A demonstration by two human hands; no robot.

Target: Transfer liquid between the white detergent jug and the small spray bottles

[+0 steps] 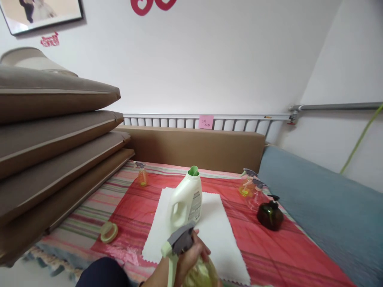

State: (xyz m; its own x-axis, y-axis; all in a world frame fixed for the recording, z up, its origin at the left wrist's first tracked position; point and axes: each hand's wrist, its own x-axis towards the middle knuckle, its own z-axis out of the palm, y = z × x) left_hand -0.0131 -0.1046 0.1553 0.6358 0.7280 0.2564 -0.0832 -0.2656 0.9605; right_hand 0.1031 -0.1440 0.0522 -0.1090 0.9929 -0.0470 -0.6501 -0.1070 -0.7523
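My left hand (193,253) reaches in from the bottom edge, its fingers closed round the upper part of a spray bottle. The spray bottle (201,274) has a yellow-green see-through body and a grey and pale green trigger head. A small bit of skin beside the bottle's base at the bottom edge seems to be my right hand (220,283); its fingers are hidden. Just beyond stands a cream detergent jug (187,199), upright and uncapped, with a green spout. A round pale cap (109,232) lies to the left.
A white scalloped mat (220,235) lies under the jug on a red cloth (260,255). One clear spray bottle (143,176) stands back left. Two more spray bottles (247,186) and a dark pump bottle (270,214) stand right. Stacked cushions (60,139) rise at left.
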